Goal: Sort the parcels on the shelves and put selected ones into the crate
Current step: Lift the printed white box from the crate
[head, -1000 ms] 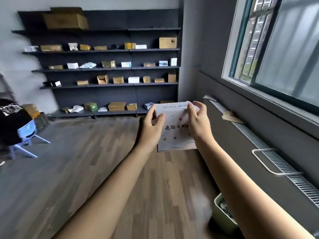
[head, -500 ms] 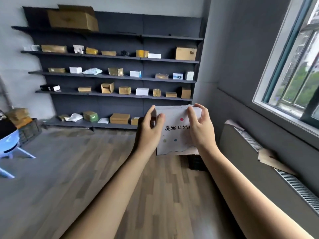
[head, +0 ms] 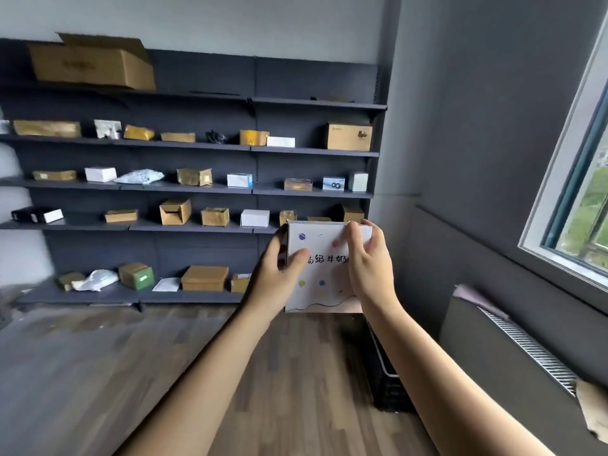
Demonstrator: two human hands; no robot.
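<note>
I hold a white box (head: 320, 274) printed with coloured dots and black writing upright in front of me. My left hand (head: 279, 271) grips its left edge, thumb across the front. My right hand (head: 370, 264) grips its right side, fingers over the top corner. Behind it stands a dark shelf unit (head: 197, 189) with several cardboard and white parcels on its boards. A black crate (head: 383, 366) sits on the floor below the box, at the wall, partly hidden by my right forearm.
A large open carton (head: 92, 62) sits on the top shelf. A grey radiator cover (head: 513, 343) with cardboard scraps runs along the right wall under the window (head: 585, 199). Wooden floor (head: 98, 373) stretches to the left.
My view has swung right and closer to the shelves. The blue chair has left the view and the black crate has come into sight. Both hands keep the same grip on the box.
</note>
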